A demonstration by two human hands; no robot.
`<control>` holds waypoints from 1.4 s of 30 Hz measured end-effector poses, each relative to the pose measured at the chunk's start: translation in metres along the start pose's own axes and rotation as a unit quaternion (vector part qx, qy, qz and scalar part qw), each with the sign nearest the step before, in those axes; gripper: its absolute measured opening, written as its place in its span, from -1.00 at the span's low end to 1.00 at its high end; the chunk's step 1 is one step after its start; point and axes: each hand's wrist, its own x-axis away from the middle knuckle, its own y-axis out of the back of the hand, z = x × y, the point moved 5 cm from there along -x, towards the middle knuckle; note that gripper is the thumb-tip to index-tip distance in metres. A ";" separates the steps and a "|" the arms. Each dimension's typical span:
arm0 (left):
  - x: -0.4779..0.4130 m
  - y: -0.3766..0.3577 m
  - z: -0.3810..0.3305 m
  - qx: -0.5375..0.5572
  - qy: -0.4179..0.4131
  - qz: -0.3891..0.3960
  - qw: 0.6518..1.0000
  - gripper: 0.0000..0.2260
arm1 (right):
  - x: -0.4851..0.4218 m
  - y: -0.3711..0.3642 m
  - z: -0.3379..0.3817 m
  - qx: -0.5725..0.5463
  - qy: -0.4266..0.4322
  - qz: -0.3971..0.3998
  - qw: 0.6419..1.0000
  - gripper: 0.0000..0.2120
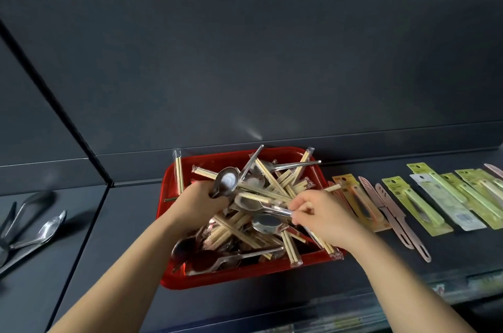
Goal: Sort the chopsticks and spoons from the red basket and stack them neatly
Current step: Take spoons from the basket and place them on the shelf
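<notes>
Here, a dark shelf (122, 224) with a tall dark back panel (245, 60) fills most of the frame. The red basket (245, 275) sits on it at lower centre, close to the panel. Inside the basket is a mixed heap of wrapped chopsticks (231, 229) and metal spoons (209, 260) crossing one another at all angles.

Two bare forearms come up from the bottom edge over the basket. The left hand (197, 203), at the basket's left side, is curled round a raised spoon (226, 183) whose bowl stands above the knuckles. The right hand (324, 217), at the basket's right side, pinches a shiny spoon handle (277, 211) between thumb and fingertips, just above the heap.

To the right, a row of yellow-green carded packets (424, 204) and pink knives (392, 213) lies flat on the shelf. At the far left edge a few loose spoons (46, 229) lie together, well apart from the basket.
</notes>
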 end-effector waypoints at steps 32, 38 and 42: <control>-0.016 0.027 -0.003 0.175 0.061 -0.040 0.982 -0.79 | -0.054 0.045 0.027 -0.066 0.017 -0.005 0.998 -0.72; -0.012 0.036 0.003 0.109 0.052 -0.054 0.991 -0.73 | -0.063 0.039 0.041 -0.235 0.041 0.051 0.970 -0.75; 0.003 0.040 0.006 0.093 0.054 -0.028 0.994 -0.73 | -0.059 0.019 0.040 -0.225 0.018 0.064 0.972 -0.72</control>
